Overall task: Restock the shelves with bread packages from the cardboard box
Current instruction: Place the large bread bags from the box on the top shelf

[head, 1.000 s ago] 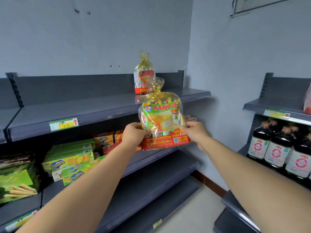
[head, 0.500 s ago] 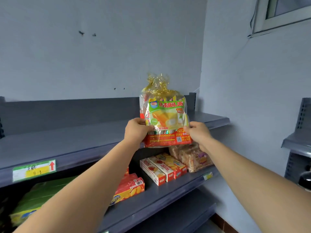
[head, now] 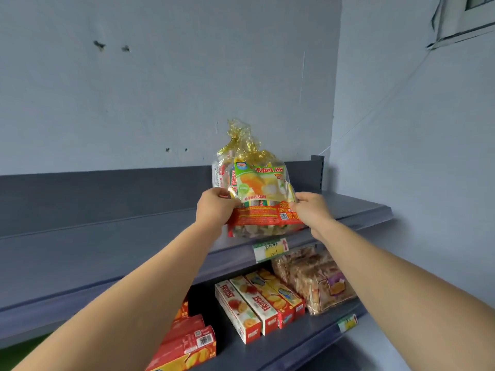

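A clear bread package (head: 261, 194) with a green, yellow and red label and a gold tied top stands at the front edge of the grey top shelf (head: 107, 245). My left hand (head: 215, 207) grips its left side and my right hand (head: 312, 212) grips its right side. Right behind it, mostly hidden, stands a second package of the same kind (head: 218, 172) against the shelf's back panel. The cardboard box is out of view.
A price tag (head: 270, 249) hangs on the top shelf's front lip. On the shelf below lie red and yellow biscuit boxes (head: 257, 303), a clear bag of brown bread (head: 316, 277) and more red boxes (head: 187, 341). The wall corner closes the right end.
Both hands have carried the package up and forward from below shelf height to the top shelf's front edge, in front of the other package. The view has come closer to the shelf.
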Action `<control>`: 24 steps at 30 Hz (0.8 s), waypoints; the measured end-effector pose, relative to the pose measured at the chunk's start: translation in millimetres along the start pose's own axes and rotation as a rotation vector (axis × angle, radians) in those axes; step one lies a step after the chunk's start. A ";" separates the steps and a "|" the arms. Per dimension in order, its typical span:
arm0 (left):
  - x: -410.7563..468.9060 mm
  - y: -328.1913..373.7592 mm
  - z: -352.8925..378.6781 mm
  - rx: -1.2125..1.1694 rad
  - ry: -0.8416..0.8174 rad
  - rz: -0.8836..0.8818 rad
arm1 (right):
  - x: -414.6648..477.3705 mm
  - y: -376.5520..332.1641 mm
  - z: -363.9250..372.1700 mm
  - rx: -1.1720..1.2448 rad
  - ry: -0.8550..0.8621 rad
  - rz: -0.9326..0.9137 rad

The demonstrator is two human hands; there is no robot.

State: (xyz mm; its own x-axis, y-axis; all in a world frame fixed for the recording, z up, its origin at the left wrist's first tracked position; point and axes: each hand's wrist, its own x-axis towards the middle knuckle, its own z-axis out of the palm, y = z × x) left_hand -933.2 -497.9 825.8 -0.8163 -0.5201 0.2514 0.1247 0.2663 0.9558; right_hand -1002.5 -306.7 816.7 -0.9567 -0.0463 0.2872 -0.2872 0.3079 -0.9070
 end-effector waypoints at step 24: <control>97.7 -20.3 82.4 0.032 0.234 -0.117 | 166.4 57.3 33.4 0.086 -0.265 -0.070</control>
State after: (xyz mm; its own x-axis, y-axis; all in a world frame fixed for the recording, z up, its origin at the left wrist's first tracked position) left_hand -1062.0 -487.3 818.4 -0.6710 -0.7214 0.1711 0.0158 0.2167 0.9761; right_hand -1179.7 -328.5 802.2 -0.9099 -0.3151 0.2698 -0.3450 0.2135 -0.9140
